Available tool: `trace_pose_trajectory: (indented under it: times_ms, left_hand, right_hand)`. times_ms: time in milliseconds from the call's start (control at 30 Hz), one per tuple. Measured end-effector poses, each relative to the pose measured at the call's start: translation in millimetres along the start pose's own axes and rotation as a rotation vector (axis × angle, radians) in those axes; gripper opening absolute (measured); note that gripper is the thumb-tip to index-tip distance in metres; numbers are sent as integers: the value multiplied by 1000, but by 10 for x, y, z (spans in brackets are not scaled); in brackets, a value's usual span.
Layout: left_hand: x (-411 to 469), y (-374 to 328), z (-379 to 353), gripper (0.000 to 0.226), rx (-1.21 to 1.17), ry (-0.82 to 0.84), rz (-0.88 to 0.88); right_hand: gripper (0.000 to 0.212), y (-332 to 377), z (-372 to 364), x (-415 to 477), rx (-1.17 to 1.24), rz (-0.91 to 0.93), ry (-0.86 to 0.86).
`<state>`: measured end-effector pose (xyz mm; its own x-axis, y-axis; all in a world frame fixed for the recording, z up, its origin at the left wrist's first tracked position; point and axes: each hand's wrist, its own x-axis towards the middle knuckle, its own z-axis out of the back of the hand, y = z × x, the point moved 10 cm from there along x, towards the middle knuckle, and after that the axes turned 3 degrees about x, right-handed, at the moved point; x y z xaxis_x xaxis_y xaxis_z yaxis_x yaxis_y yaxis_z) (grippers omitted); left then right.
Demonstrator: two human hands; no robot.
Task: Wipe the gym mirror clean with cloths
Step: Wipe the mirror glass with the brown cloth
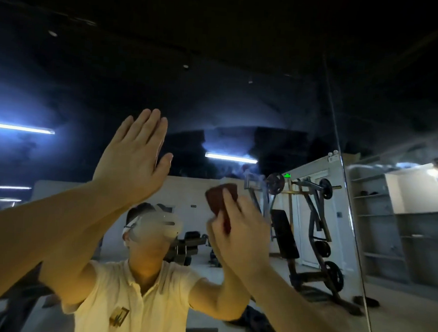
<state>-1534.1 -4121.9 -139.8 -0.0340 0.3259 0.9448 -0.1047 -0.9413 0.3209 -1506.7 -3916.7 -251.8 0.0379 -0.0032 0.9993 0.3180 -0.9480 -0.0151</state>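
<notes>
The person faces the mirror (217, 89), both arms raised; the left hand (132, 161) is released, fingers straight and together, palm turned to the glass, though whether it touches cannot be told; the right hand (239, 238) grasps a dark red cloth (220, 196), fingers curled round it, holding it up at the glass just right of the left hand and lower; the cloth sticks out above the fingers. The glass reflects a pale yellow shirt (139, 301), a weight machine (309, 221) with plates, a tube light (229, 157) and shelves (377, 225) at the right.
</notes>
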Motion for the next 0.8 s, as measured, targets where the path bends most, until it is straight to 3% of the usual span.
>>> trace_pose_trajectory:
  times_ms: [67,133,267,367,500,600,633,700,800]
  left_hand:
    - [-13,8,1,77,15,3,13]
    - [-15,-5,-7,77,22,7,6]
    - [-39,-4,-25,76,22,7,-2]
    - [-42,-16,-9,75,20,1,-9]
    - [-50,-24,-20,74,23,32,20]
    - [-34,-24,-23,76,46,84,25]
    - [-18,-12,-19,78,56,105,23]
    - [1,13,0,81,89,158,12]
    - [-114,8,79,86,159,223,-52]
  right_hand:
    - [49,-19,6,31,-70,191,97]
    - [48,-134,85,621,-197,213,51]
    - [33,-578,247,1693,-255,-158,-73]
    - [30,-416,109,1255,-139,-209,-136]
    - [42,87,-81,48,43,112,42]
    - [41,196,-33,-24,-90,433,99]
    - [39,124,-21,170,-131,434,114]
    - [32,-147,119,769,-182,287,41]
    - [44,-634,274,1508,-274,-88,-93]
